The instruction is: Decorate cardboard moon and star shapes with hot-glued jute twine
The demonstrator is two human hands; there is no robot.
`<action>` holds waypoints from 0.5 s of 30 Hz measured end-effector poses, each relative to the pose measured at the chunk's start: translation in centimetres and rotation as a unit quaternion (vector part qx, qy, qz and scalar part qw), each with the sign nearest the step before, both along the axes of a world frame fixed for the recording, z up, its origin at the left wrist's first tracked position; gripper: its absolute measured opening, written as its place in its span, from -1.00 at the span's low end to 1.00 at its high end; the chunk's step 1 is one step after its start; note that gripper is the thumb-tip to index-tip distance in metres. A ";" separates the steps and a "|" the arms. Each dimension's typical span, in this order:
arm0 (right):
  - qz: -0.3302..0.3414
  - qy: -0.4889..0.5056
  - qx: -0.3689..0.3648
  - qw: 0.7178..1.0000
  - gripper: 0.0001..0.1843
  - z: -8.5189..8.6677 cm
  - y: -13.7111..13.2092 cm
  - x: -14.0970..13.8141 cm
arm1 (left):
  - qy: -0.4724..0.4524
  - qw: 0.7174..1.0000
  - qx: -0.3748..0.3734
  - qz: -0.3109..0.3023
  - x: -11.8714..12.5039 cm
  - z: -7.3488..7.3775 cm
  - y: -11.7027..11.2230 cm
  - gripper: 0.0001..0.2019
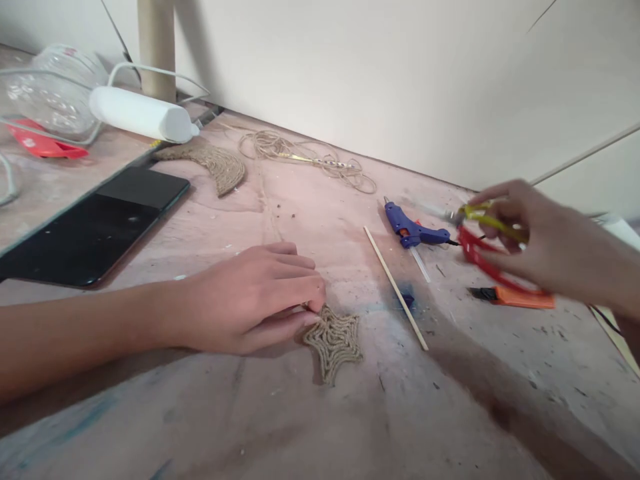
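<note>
My left hand rests on the table, thumb and forefinger pinched at the upper left edge of a star made of coiled twine. The star lies flat, and the fingers cover one of its points. To the right, my right hand holds scissors with one yellow and one red handle. Motion blurs the blades, which point left above the blue glue gun. Below the scissors lies a box cutter with an orange body.
A thin wooden stick lies between the star and the glue gun. Loose twine and a pen-like stick lie near the wall. At left are a twine crescent, a black phone, a white bottle and a red object.
</note>
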State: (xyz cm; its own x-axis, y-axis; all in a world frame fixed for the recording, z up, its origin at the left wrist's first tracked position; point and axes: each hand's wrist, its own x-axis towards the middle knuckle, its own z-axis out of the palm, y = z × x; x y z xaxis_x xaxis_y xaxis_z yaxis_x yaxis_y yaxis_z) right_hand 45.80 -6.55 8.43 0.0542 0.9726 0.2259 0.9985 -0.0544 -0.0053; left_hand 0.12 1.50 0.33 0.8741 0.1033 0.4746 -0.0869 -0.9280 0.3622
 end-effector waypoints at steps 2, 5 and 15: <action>0.106 0.024 -0.051 0.993 -0.32 -0.6 -4.8 -2.9 | -0.008 1.000 0.005 0.004 0.1 0.1 -0.1 -0.80; 0.157 -0.029 -0.060 0.985 -0.45 -1.7 -10.0 -6.7 | -0.017 1.000 0.014 0.004 0.2 0.1 -0.1 -0.79; 0.238 0.031 -0.027 0.970 -0.64 -2.1 -10.2 -12.5 | -0.032 0.999 0.041 -0.006 0.4 -0.1 0.1 -0.78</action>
